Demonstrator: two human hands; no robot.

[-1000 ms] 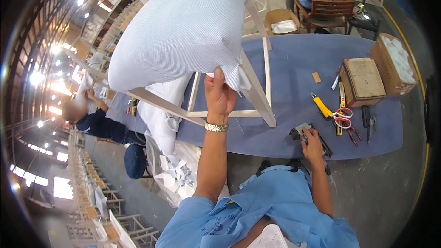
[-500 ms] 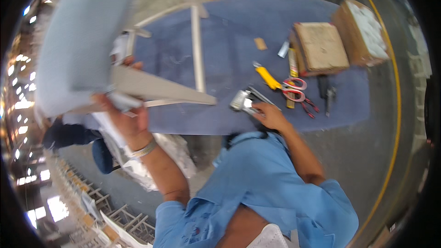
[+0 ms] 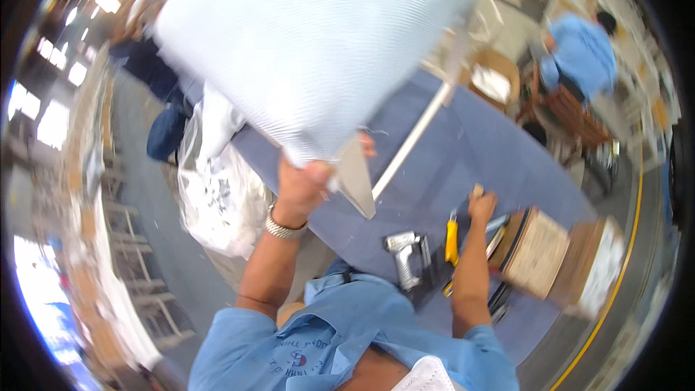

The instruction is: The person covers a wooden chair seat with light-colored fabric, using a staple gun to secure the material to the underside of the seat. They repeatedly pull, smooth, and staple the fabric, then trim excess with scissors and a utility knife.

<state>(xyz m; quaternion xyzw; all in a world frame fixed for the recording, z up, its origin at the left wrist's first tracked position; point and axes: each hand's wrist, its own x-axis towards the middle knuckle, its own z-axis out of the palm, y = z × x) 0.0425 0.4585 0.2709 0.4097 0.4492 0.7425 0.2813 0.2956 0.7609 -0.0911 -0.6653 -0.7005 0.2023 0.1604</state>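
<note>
A chair with a pale blue upholstered part [image 3: 311,51] and beige wooden legs [image 3: 356,181] is tilted over the table's left side. My left hand [image 3: 304,185] is closed on the fabric corner beside a leg; part of its grip is hidden. Fingers of another hand [image 3: 368,144] show behind that leg. My right hand [image 3: 482,206] reaches across the table, its fingers closed on a small brown piece [image 3: 477,190] like cardboard. Nearer me lie a silver staple gun [image 3: 405,257] and a yellow-handled cutter [image 3: 452,242], left of my right forearm.
The table [image 3: 499,152] has a blue-grey cover. Two cardboard boxes [image 3: 536,253] stand at its right end. A clear plastic bag [image 3: 221,199] hangs by the left edge, near a person in dark clothes [image 3: 148,65]. Another person in blue [image 3: 583,54] sits at the far right.
My right hand has let go of the staple gun and moved out to the small brown piece. The view has turned, and the chair's upholstered side now faces me more.
</note>
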